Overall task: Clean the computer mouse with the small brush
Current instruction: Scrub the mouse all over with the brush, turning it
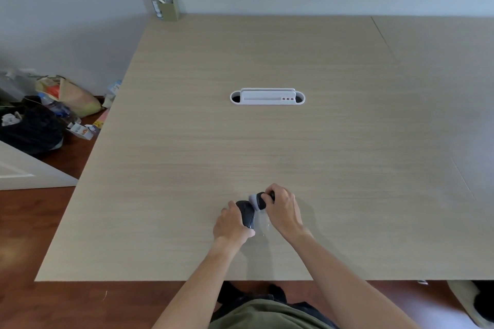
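Wood-grain table (pixel 187 141) carries one white cable tray (pixel 267 97). I count one black mouse (pixel 247 214) near the front edge, left hand (pixel 231 224) wrapped around it. Right hand (pixel 283 209) fingers pinch one small brush (pixel 258 199), bristles touching the mouse.

Two hands are showing, the left hand (pixel 232 224) and the right hand (pixel 284 208). One computer mouse (pixel 247 213), one small brush (pixel 258 200), one worktop (pixel 187 141), one cable tray (pixel 267 97), one box (pixel 168 5), and perhaps two bags (pixel 72 96) are appearing.
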{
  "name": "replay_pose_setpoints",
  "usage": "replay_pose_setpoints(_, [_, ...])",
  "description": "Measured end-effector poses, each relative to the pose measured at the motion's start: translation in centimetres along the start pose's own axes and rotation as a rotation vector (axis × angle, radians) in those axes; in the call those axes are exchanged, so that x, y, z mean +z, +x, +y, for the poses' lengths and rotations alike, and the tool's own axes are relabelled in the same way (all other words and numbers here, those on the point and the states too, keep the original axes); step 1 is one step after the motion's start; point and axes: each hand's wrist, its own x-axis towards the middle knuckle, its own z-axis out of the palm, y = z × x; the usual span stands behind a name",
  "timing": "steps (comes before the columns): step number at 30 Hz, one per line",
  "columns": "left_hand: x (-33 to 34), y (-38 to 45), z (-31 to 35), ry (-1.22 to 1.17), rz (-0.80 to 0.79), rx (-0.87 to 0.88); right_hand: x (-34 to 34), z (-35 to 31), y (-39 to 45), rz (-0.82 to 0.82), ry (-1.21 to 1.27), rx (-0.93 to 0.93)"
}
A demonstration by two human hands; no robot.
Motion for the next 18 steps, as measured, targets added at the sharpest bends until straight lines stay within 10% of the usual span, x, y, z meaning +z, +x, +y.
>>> replay_pose_setpoints(18, [0.1, 0.1, -1.9, -0.166, 0.040, 0.109, 0.0, -0.7, -0.1, -0.252, 0.092, 0.052])
